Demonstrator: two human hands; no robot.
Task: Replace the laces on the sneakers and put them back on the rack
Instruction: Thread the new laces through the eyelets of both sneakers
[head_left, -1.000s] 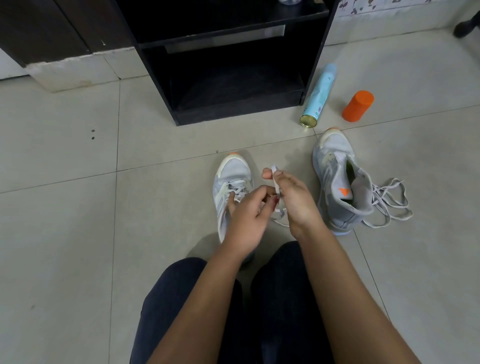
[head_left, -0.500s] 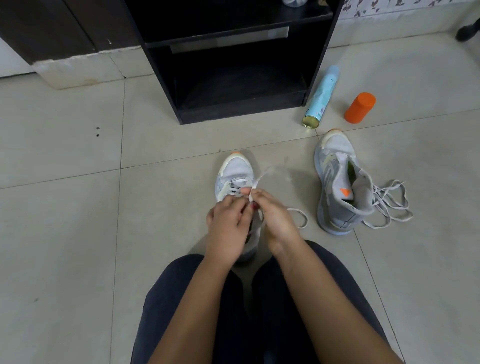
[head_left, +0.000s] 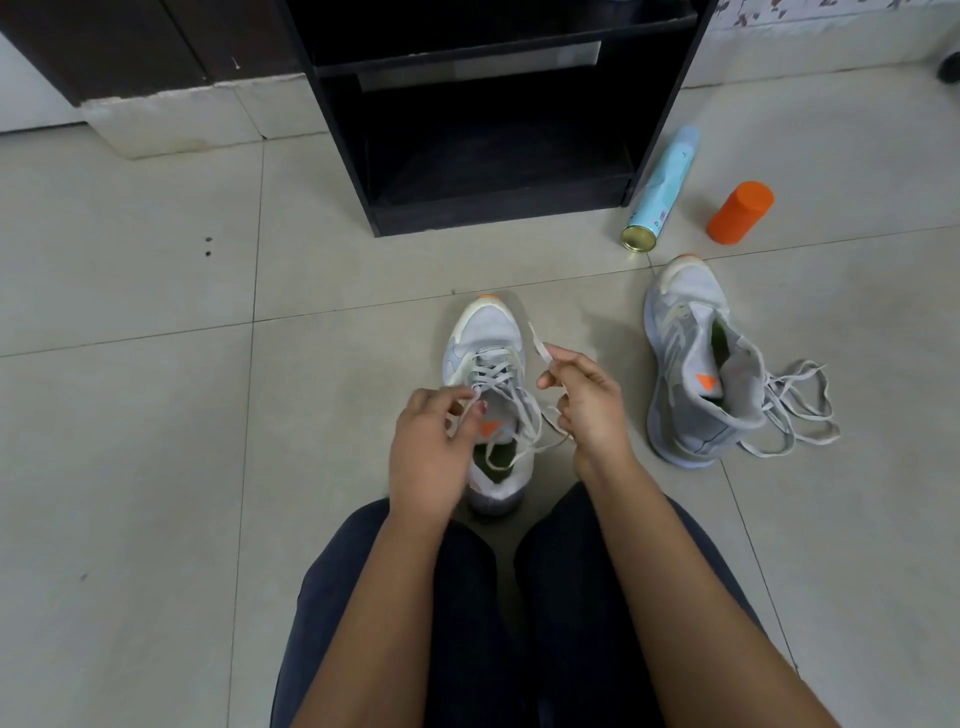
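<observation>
Mid-lacing: the sneaker (head_left: 480, 338) sits on the floor (head_left: 156, 415) just ahead of our knees. Our right hand (head_left: 589, 405) pinches the lace (head_left: 540, 351) tip and our left hand (head_left: 428, 441) pinches the other strand. We should pull both even, then thread the next eyelet, flat and untwisted.

The floor (head_left: 130, 441) is laid with large pale tiles with thin dark joints; an open black rack (head_left: 498, 213) stands on it, with a chipped white plinth (head_left: 171, 122) under dark brown panelling (head_left: 130, 41) to its left.
</observation>
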